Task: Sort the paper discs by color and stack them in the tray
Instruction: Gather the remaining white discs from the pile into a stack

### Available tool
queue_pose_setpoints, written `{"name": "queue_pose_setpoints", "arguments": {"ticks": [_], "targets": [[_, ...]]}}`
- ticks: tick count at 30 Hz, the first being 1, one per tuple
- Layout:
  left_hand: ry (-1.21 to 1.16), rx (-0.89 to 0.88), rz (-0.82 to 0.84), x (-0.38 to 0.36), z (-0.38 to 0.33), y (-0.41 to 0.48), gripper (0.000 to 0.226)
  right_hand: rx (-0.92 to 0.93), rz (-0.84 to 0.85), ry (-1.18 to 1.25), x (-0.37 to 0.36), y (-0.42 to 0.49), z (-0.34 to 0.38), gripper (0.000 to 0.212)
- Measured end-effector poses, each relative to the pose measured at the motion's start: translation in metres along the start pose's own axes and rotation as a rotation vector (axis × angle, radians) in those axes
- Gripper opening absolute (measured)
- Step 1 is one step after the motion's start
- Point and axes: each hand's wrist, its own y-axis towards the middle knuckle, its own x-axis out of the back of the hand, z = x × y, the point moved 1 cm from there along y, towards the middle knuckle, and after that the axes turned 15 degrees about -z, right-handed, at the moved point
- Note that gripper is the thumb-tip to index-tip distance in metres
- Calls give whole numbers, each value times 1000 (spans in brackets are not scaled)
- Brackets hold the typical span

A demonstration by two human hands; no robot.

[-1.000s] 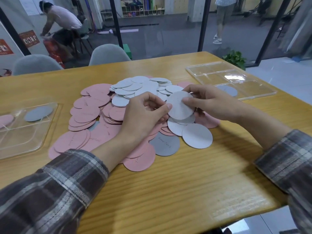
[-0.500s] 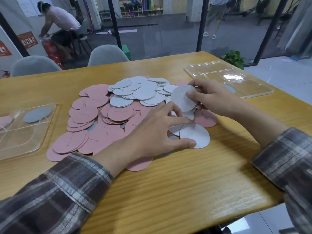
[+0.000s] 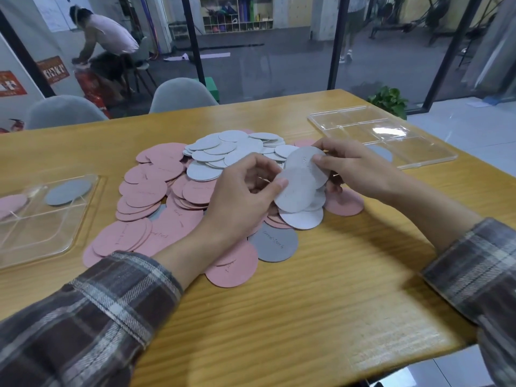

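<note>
A heap of paper discs covers the middle of the wooden table: pink discs (image 3: 156, 191) on the left, light grey discs (image 3: 223, 149) at the back, one dark grey disc (image 3: 273, 243) at the front. My left hand (image 3: 240, 196) pinches a light grey disc (image 3: 294, 191) above the heap. My right hand (image 3: 351, 169) pinches another light grey disc (image 3: 304, 163) just behind it, and the two discs overlap. A clear tray (image 3: 418, 157) at the right holds a grey disc (image 3: 384, 153). A clear tray (image 3: 55, 241) at the left holds a grey disc (image 3: 68, 191) and a pink disc (image 3: 11, 203).
The table's front edge (image 3: 363, 367) runs close below my forearms. Two grey chairs (image 3: 181, 94) stand behind the table. A potted plant (image 3: 389, 100) sits past the far right corner. People are beyond the glass wall.
My left hand lifted from the heap's front, where it pressed on a light grey disc, and now pinches one raised beside the disc in my right hand.
</note>
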Motion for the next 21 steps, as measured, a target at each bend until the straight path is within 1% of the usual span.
{"name": "queue_pose_setpoints", "arguments": {"ticks": [5,8,12,14,21], "targets": [[-10,50,-68,4,1,4,29,-59,41,86,-2,-3,1,21],[-29,68,-87,3,1,4,25,-71,48,96,-3,-6,3,20],[-3,33,-129,3,2,5,11,-81,69,83,-6,-6,3,20],[-28,60,-134,3,4,6,8,-83,82,96,-7,-7,4,22],[-21,136,-158,0,4,7,9,-73,81,168,-8,-12,11,32]]}}
